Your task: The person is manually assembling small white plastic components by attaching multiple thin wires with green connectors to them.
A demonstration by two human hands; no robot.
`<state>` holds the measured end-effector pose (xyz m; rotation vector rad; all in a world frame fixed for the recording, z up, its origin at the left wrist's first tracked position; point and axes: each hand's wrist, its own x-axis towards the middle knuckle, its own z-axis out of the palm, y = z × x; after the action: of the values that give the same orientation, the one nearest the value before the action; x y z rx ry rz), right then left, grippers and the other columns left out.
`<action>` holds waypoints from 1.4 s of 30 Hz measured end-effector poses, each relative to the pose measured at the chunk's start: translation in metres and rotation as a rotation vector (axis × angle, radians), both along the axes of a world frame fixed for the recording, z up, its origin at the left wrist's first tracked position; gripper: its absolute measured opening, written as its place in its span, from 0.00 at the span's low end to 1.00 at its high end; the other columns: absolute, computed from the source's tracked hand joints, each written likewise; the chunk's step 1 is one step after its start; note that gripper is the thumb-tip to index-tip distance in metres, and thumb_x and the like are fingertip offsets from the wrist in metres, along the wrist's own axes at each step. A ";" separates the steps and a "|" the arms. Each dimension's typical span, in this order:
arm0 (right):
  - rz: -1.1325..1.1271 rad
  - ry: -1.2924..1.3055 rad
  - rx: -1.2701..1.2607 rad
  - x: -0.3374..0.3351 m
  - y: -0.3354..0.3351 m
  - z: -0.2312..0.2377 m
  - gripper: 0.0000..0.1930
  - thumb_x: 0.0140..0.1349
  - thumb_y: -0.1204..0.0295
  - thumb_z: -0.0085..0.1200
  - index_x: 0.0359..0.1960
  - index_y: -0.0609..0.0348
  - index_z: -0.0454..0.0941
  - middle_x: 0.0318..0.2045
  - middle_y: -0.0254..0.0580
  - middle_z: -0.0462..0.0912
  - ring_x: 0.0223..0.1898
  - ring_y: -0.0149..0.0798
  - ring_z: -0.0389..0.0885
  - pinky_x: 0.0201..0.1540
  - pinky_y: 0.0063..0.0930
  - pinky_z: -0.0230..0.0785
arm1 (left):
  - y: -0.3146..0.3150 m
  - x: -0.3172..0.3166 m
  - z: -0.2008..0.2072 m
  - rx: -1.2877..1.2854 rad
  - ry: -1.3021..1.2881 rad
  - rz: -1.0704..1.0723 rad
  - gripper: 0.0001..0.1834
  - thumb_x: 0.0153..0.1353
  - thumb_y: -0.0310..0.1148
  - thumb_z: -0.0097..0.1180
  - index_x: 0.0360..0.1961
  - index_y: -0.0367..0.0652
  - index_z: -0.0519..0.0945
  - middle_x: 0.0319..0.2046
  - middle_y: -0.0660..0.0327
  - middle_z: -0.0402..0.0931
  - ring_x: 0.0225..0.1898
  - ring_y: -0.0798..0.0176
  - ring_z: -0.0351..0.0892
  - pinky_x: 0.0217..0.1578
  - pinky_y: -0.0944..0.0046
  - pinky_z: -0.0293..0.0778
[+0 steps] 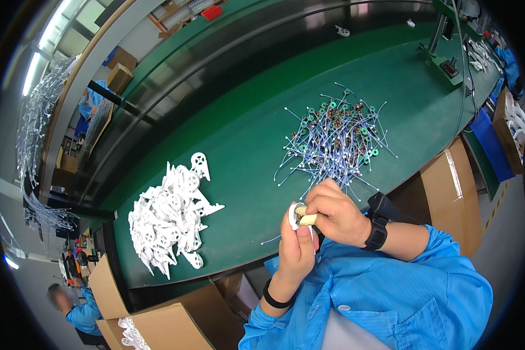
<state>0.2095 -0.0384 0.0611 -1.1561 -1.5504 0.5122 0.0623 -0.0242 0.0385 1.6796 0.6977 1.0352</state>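
Observation:
My left hand (pixel 296 251) grips a small white plastic round part (pixel 293 216) near its top, thumb up along it. My right hand (pixel 334 212) pinches a small motor (pixel 302 213) with thin white wires at that part, fingers curled over it. Both hands meet above the front edge of the green table (pixel 245 122). A pile of white plastic frame parts (pixel 169 219) lies on the table to the left. To the upper right is a heap of small motors with white and blue wires (pixel 335 140).
Open cardboard boxes stand below the table: one at the lower left (pixel 157 324) holding white parts, one on the right (pixel 449 186). A blue bin (pixel 490 146) and more parts sit at the far right. Another person in blue (pixel 76 309) sits at the lower left.

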 end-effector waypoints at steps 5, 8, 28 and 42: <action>0.007 0.010 -0.060 -0.005 0.006 0.006 0.06 0.51 0.81 0.50 0.31 0.62 0.76 0.34 0.41 0.74 0.39 0.44 0.68 0.45 0.33 0.61 | 0.004 -0.002 0.010 -0.161 -0.095 0.012 0.24 0.73 0.44 0.32 0.59 0.35 0.58 0.17 0.64 0.66 0.11 0.75 0.59 0.10 0.76 0.56; 0.060 -0.027 -0.084 -0.004 0.010 0.024 0.09 0.51 0.81 0.49 0.35 0.62 0.78 0.35 0.41 0.74 0.40 0.45 0.69 0.47 0.34 0.60 | 0.004 -0.008 0.024 -0.482 -0.256 -0.043 0.25 0.72 0.49 0.30 0.56 0.38 0.60 0.14 0.64 0.63 0.09 0.74 0.57 0.08 0.74 0.55; 0.039 -0.293 0.049 -0.021 0.021 0.030 0.11 0.49 0.79 0.56 0.36 0.62 0.76 0.33 0.42 0.74 0.36 0.45 0.72 0.41 0.33 0.64 | 0.010 -0.025 0.012 -0.309 -0.259 -0.019 0.28 0.72 0.45 0.33 0.62 0.33 0.56 0.19 0.66 0.66 0.16 0.78 0.60 0.16 0.78 0.57; 0.367 -0.562 0.234 -0.019 0.088 0.034 0.12 0.48 0.81 0.54 0.37 0.63 0.76 0.36 0.43 0.75 0.37 0.46 0.72 0.43 0.32 0.68 | 0.058 -0.054 0.045 -0.680 -0.150 -0.091 0.23 0.72 0.47 0.34 0.57 0.40 0.63 0.15 0.67 0.64 0.11 0.77 0.56 0.10 0.76 0.54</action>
<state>0.1905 0.0493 0.0954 -0.8734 -2.2664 0.2354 0.0080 0.0343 0.0830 1.0241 0.7583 0.7336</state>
